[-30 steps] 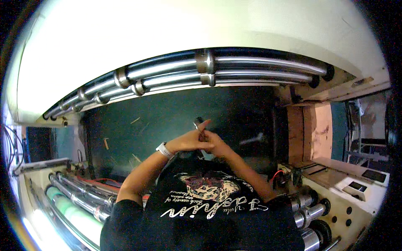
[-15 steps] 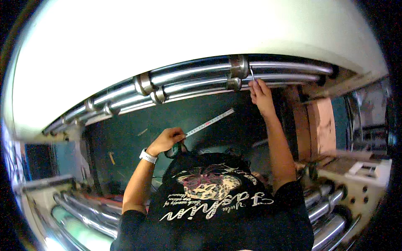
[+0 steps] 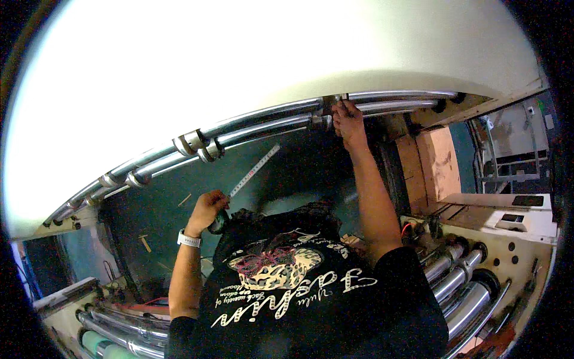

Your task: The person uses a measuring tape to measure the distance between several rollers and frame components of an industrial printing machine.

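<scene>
My left hand (image 3: 209,209), with a white-banded watch (image 3: 189,240) on its wrist, is closed around a tape measure whose dark case (image 3: 220,222) shows below the fingers. Its white blade (image 3: 254,172) sticks out up and to the right, the end free in the air. Farther off, my right hand (image 3: 348,122) reaches up to a collar (image 3: 329,105) on the upper chrome shaft (image 3: 263,115). Those fingers pinch a thin metal rod-like tool (image 3: 345,97) against or beside the collar; its tip is hard to make out. The lower shaft (image 3: 269,129) passes just left of that hand.
Above the shafts bulges a large white surface (image 3: 269,48). More collars (image 3: 190,143) sit along the shafts to the left. Chrome rollers (image 3: 460,287) flank me at the lower right and lower left. Small yellowish pieces (image 3: 145,243) lie on the dark green floor (image 3: 149,209).
My right hand has moved up closer to the collar with the thin tool. The whole view has shifted, and the left hand with the tape measure appears farther left and lower.
</scene>
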Demonstrator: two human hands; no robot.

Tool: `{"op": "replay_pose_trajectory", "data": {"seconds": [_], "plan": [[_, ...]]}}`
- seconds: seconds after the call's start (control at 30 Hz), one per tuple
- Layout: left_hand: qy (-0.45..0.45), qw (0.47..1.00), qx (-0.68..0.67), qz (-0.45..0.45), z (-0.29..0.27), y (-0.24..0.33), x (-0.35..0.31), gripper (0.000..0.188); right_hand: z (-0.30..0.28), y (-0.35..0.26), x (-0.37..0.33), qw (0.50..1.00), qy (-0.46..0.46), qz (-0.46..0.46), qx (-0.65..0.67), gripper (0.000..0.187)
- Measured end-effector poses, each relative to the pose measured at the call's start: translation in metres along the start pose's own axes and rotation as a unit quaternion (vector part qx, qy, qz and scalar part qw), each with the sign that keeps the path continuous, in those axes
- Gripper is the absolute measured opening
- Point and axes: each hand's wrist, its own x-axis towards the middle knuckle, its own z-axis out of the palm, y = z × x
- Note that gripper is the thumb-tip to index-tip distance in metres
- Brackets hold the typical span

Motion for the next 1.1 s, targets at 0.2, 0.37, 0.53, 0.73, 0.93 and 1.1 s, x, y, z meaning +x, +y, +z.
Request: {"op": "replay_pose_trajectory", "data": {"seconds": [0.2,0.37,0.53,0.73,0.93,1.1], "plan": [[0.041,0.999,0.019,0.017,0.016,-0.004,-0.005,0.015,-0.016,0.011,0.006,0.995,-0.064,0.015,0.081,0.021],[0.071,0.997,0.004,0.022,0.017,-0.007,-0.009,0.015,-0.006,0.006,0.003,0.958,-0.079,0.155,0.228,0.021],[0.042,0.998,0.043,-0.005,-0.004,-0.01,-0.02,0.012,0.054,-0.023,-0.016,0.901,-0.033,0.157,0.403,0.014],[0.089,0.993,0.076,0.021,-0.007,-0.006,-0.037,0.014,0.031,0.004,-0.004,0.844,-0.171,0.128,0.493,0.018],[0.062,0.995,0.072,-0.032,0.022,-0.01,-0.045,0.015,-0.008,-0.014,0.0,0.932,-0.209,0.187,0.23,0.025],[0.043,0.994,0.083,-0.052,0.042,-0.024,-0.035,0.013,-0.044,-0.003,0.021,0.959,-0.165,-0.075,-0.216,0.023]]}}
